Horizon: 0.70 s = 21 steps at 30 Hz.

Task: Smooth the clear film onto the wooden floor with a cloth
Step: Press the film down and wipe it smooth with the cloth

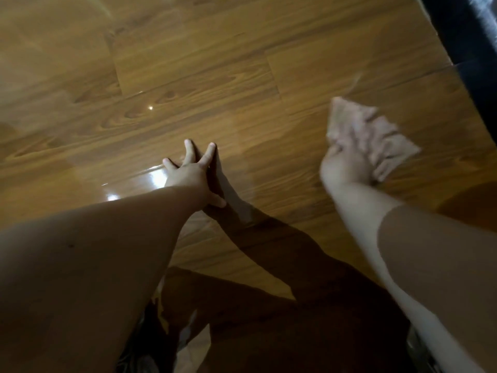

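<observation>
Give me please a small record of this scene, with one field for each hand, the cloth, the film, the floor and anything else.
left hand: fingers straight and spread, pressing down on the glossy surface
right hand: grips the cloth, blurred
cloth: pale pink, bunched, low over the floor; contact cannot be told
clear film: shiny crease with glare beside the left hand; its edges are hard to trace
wooden floor: brown planks with grain
dark object: upper right corner, not identifiable

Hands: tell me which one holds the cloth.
The right hand grips the pinkish cloth. The left hand holds nothing; its fingers lie spread on the floor.
</observation>
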Each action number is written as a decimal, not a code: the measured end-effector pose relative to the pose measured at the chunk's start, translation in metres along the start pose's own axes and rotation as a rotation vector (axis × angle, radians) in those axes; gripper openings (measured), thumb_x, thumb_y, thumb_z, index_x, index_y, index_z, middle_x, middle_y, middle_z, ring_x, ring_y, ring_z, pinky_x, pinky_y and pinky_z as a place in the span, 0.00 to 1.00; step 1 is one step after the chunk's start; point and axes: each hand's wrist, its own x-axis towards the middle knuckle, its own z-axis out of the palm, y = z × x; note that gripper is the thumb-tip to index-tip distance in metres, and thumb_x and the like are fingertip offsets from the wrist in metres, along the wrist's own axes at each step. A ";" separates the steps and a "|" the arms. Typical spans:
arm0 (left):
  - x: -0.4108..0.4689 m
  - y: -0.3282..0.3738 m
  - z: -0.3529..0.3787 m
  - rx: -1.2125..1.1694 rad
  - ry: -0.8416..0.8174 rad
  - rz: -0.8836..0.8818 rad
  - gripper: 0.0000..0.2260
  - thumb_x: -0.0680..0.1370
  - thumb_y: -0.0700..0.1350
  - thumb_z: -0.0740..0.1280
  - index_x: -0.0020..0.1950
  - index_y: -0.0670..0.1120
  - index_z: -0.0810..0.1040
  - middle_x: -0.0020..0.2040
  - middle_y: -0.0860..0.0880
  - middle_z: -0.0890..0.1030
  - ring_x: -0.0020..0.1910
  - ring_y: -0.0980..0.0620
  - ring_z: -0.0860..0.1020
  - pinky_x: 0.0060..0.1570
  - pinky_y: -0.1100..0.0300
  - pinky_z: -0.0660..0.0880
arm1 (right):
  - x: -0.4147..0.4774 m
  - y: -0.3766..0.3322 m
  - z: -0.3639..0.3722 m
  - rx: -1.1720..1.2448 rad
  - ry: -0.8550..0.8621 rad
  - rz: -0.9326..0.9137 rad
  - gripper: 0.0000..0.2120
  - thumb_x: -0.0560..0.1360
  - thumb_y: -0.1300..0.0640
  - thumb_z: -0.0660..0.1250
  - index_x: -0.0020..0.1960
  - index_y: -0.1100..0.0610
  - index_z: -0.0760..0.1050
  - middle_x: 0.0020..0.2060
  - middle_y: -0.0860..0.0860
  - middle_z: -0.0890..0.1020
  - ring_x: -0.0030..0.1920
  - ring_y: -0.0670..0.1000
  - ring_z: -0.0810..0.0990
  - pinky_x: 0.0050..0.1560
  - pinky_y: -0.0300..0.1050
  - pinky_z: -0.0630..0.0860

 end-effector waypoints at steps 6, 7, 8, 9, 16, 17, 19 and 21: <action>0.000 0.001 0.002 0.048 0.041 -0.021 0.58 0.61 0.54 0.81 0.74 0.68 0.39 0.76 0.56 0.30 0.74 0.29 0.40 0.67 0.35 0.62 | -0.048 -0.059 0.027 -0.122 -0.274 -0.998 0.21 0.78 0.50 0.54 0.69 0.36 0.65 0.77 0.41 0.53 0.77 0.49 0.44 0.73 0.52 0.38; -0.001 -0.002 0.002 0.057 0.056 -0.019 0.59 0.60 0.55 0.81 0.74 0.69 0.39 0.76 0.56 0.31 0.74 0.29 0.42 0.67 0.35 0.62 | -0.036 -0.055 0.024 -0.151 -0.241 -1.041 0.20 0.78 0.50 0.54 0.69 0.37 0.66 0.76 0.42 0.54 0.77 0.50 0.46 0.73 0.52 0.40; 0.000 -0.005 0.004 0.079 0.081 -0.019 0.59 0.59 0.58 0.81 0.74 0.69 0.39 0.76 0.56 0.32 0.74 0.29 0.44 0.67 0.34 0.61 | -0.021 -0.046 0.019 -0.172 -0.153 -1.013 0.20 0.78 0.50 0.55 0.69 0.38 0.67 0.76 0.44 0.55 0.76 0.52 0.50 0.73 0.54 0.44; 0.004 -0.009 0.005 0.119 0.104 -0.018 0.59 0.58 0.60 0.80 0.73 0.70 0.39 0.77 0.57 0.33 0.74 0.30 0.45 0.67 0.33 0.60 | 0.001 -0.035 0.017 -0.169 -0.047 -0.899 0.20 0.77 0.51 0.55 0.69 0.41 0.68 0.76 0.46 0.57 0.76 0.55 0.53 0.73 0.56 0.47; 0.019 -0.023 0.011 -0.128 0.417 0.018 0.47 0.61 0.68 0.74 0.74 0.66 0.54 0.78 0.58 0.50 0.77 0.40 0.46 0.66 0.30 0.55 | 0.113 0.002 -0.018 0.499 -0.014 0.187 0.22 0.80 0.45 0.52 0.72 0.52 0.66 0.68 0.52 0.70 0.66 0.53 0.69 0.68 0.49 0.66; 0.028 -0.023 0.008 -0.121 0.413 0.004 0.48 0.60 0.69 0.74 0.74 0.67 0.52 0.79 0.56 0.47 0.77 0.41 0.44 0.66 0.29 0.52 | 0.103 -0.014 -0.012 0.449 -0.010 0.165 0.22 0.79 0.45 0.52 0.70 0.51 0.68 0.66 0.52 0.72 0.65 0.55 0.70 0.67 0.52 0.68; 0.035 -0.024 -0.002 -0.041 0.392 0.015 0.52 0.58 0.72 0.72 0.76 0.64 0.48 0.79 0.51 0.43 0.77 0.43 0.40 0.68 0.31 0.47 | 0.060 -0.042 0.006 0.168 0.010 -0.107 0.22 0.78 0.48 0.52 0.71 0.50 0.67 0.72 0.53 0.66 0.73 0.59 0.61 0.72 0.56 0.59; 0.044 -0.027 -0.016 -0.088 0.412 0.049 0.53 0.60 0.71 0.71 0.77 0.59 0.50 0.79 0.47 0.44 0.77 0.45 0.40 0.72 0.37 0.44 | 0.013 -0.073 0.023 -0.038 -0.093 -0.500 0.23 0.78 0.49 0.51 0.73 0.45 0.63 0.77 0.50 0.55 0.76 0.58 0.47 0.74 0.59 0.46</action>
